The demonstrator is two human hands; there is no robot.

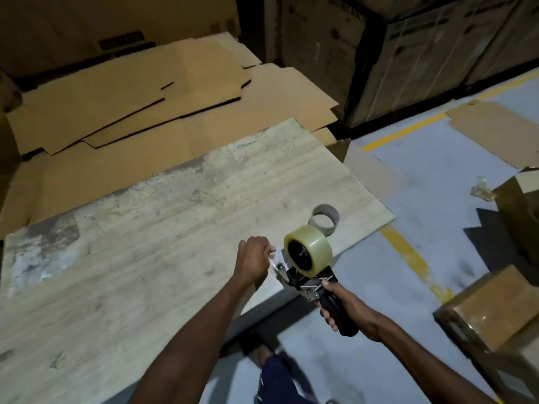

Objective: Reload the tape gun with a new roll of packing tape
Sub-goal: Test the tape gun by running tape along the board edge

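A black tape gun (pixel 309 282) is held over the near right corner of the worn table (pixel 145 228). My right hand (pixel 345 309) grips its handle. A full roll of clear packing tape (pixel 313 247) sits on the gun's hub. My left hand (pixel 252 262) is just left of the gun's front end and pinches the loose end of the tape (pixel 274 259) by the metal blade. An empty cardboard tape core (pixel 324 220) stands on the table behind the gun.
Flattened cardboard sheets (pixel 131 112) are piled beyond the table. Stacked cartons (pixel 408 53) stand at the back right. Taped boxes (pixel 495 313) sit on the grey floor at the right, beside yellow floor lines (pixel 408 252).
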